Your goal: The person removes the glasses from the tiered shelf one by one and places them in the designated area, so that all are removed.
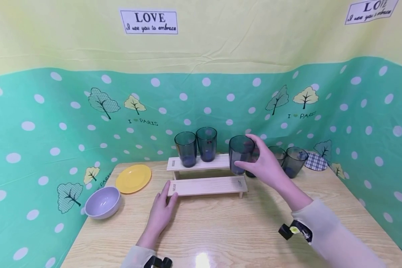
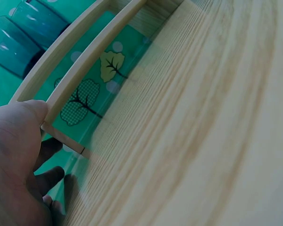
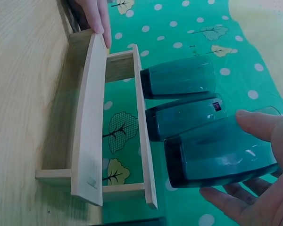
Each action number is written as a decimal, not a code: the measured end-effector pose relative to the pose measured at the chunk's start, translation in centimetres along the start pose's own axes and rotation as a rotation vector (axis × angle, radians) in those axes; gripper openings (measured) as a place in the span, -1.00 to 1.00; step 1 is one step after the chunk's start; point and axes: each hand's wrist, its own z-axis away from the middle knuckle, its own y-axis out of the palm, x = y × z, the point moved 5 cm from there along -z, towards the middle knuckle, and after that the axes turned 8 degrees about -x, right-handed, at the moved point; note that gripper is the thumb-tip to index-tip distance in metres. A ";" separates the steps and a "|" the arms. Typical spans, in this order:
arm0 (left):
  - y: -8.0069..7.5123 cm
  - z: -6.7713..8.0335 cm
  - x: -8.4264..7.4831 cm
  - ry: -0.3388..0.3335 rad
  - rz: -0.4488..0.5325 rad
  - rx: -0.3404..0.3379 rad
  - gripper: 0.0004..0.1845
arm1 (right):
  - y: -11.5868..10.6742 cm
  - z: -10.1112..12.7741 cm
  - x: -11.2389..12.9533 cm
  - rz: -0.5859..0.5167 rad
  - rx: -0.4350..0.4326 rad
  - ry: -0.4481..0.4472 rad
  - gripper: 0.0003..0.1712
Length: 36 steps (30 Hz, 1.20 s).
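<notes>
My right hand [image 1: 266,163] grips a dark tinted drinking glass [image 1: 238,149], thumb on one side and fingers on the other. In the right wrist view that glass [image 3: 217,155] is clear of the upper step, close to two similar glasses. Those two, a left glass [image 1: 186,149] and a right glass [image 1: 206,145], stand upright on the upper step [image 1: 217,162] of a two-step wooden rack. My left hand [image 1: 160,210] holds the left end of the lower step [image 1: 207,186], thumb at its front edge; in the left wrist view its other fingers [image 2: 49,179] hang below the board.
Several more tinted glasses, one of them at the far right [image 1: 294,162], stand right of the rack by a checked round patch [image 1: 316,162]. At the left are a yellow plate [image 1: 134,178] and a lilac bowl [image 1: 102,203]. A green polka-dot cloth [image 1: 207,100] hangs behind the wooden table [image 1: 214,227].
</notes>
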 end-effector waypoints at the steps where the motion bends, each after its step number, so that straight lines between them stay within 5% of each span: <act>1: 0.0 0.0 0.0 0.000 -0.001 0.000 -0.22 | -0.2 0.3 0.0 0.006 0.001 0.000 0.23; 14: 0.1 0.0 0.2 0.008 0.000 -0.002 -0.22 | -2.6 2.9 -0.8 -0.018 -0.018 -0.017 0.22; 36: 0.0 -0.1 0.1 0.017 0.006 -0.004 -0.22 | -4.3 4.7 -5.7 0.045 -0.040 0.029 0.23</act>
